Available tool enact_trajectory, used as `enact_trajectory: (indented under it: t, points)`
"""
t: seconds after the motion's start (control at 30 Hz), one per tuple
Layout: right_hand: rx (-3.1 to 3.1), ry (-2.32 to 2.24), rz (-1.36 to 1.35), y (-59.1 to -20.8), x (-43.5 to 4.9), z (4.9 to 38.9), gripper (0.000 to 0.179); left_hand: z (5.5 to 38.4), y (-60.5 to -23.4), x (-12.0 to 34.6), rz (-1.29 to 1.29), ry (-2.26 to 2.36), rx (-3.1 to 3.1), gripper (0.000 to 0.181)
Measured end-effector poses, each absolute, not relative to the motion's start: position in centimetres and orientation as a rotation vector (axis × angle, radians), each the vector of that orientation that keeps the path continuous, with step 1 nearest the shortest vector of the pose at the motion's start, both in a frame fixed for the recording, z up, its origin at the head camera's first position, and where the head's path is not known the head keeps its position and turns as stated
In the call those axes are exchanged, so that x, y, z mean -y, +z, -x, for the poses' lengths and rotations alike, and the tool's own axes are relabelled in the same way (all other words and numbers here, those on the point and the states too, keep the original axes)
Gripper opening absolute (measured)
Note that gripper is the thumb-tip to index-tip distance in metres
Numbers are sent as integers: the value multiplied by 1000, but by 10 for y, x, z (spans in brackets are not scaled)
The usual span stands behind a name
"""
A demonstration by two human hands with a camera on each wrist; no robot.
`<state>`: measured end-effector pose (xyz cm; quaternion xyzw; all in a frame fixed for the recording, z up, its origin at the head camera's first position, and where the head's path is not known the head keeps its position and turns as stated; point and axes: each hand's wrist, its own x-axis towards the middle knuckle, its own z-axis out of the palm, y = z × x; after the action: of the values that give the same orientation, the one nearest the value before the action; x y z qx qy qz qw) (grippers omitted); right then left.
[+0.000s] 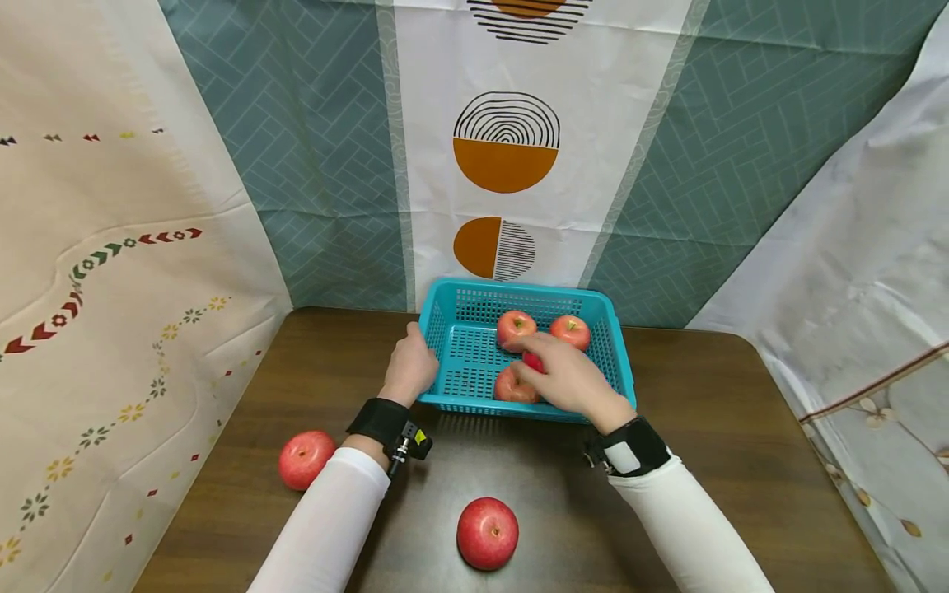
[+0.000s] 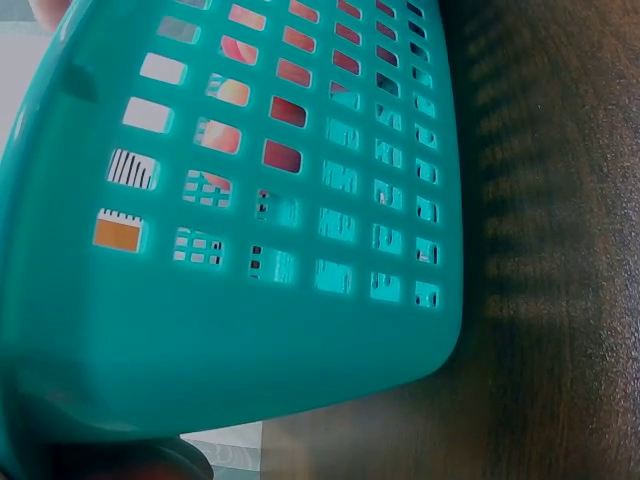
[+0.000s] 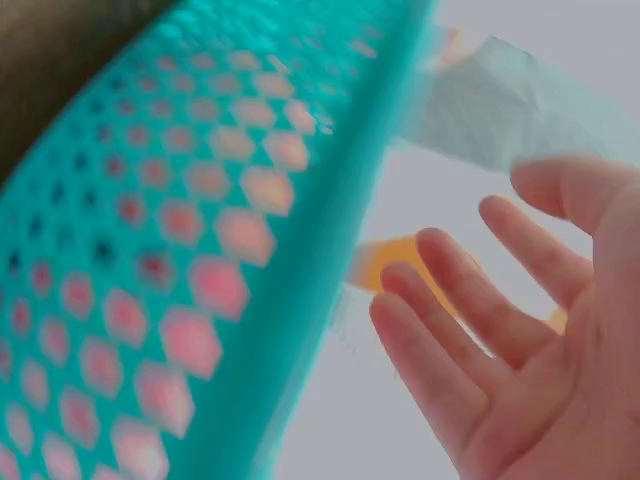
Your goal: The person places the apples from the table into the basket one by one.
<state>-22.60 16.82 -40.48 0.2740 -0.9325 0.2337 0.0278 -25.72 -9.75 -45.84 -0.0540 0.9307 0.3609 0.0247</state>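
Note:
A teal plastic basket with perforated walls stands at the back of the table. My left hand grips its left rim; the left wrist view shows mostly the basket's outer wall. Above the basket's right half is my right hand, its fingers spread and empty in the right wrist view. Inside the basket lie a back apple, a right apple and a front apple. Another, deeper red apple shows partly beneath the right hand's fingers.
One red apple sits on the table's left, beside the left forearm. A second red apple rests near the front, between the forearms. Patterned cloth hangs behind the brown wooden table and at both sides.

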Motion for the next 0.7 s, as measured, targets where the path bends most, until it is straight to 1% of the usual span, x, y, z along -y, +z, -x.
enact_trajectory:
  t: [0.2,0.33,0.53,0.6,0.7]
  points:
    - [2722,863,-407,-385,-219,232,35,258,-460,98,141,1118,-2905,48]
    - [2742,893,-173,-389,-253,241,46,258,-461,99,149,1113,-2911,48]
    - [2936,934,16,-408,-279,251,70,258,-461,99,152,1141,-2896,48]
    - [2999,949,47,-415,-282,253,75,258,-461,99,156,1146,-2894,49]
    - [3057,992,56,-426,-281,255,77,259,-462,97,154,1148,-2894,49]
